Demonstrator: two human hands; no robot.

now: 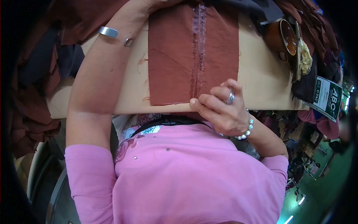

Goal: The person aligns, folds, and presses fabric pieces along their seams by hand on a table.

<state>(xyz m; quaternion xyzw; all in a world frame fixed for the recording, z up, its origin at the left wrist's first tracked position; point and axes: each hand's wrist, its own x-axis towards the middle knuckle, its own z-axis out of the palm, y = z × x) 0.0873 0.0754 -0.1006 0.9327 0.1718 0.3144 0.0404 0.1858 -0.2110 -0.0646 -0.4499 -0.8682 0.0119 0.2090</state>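
Observation:
A reddish-brown fabric panel (pixel 169 63) lies flat on a pale board, its near edge along the board's front. A shiny, ragged strip (pixel 198 44) runs lengthwise down its middle. My right hand (pixel 223 110), with a ring and a beaded bracelet, is closed at the near edge of the panel, its thumb and fingers pinching the cloth by the end of the strip. My left hand (pixel 164 3) reaches to the far end of the panel; the top of the view cuts it off and its fingers are hidden.
On the right of the pale board (pixel 257 82) stand a brown glazed cup (pixel 274 39), a stick with a yellowish crust (pixel 305 58) and a green-and-white labelled packet (pixel 326 98). Brown and dark cloth pieces (pixel 37 93) pile up at left; more dark cloth (pixel 257 8) lies at the back.

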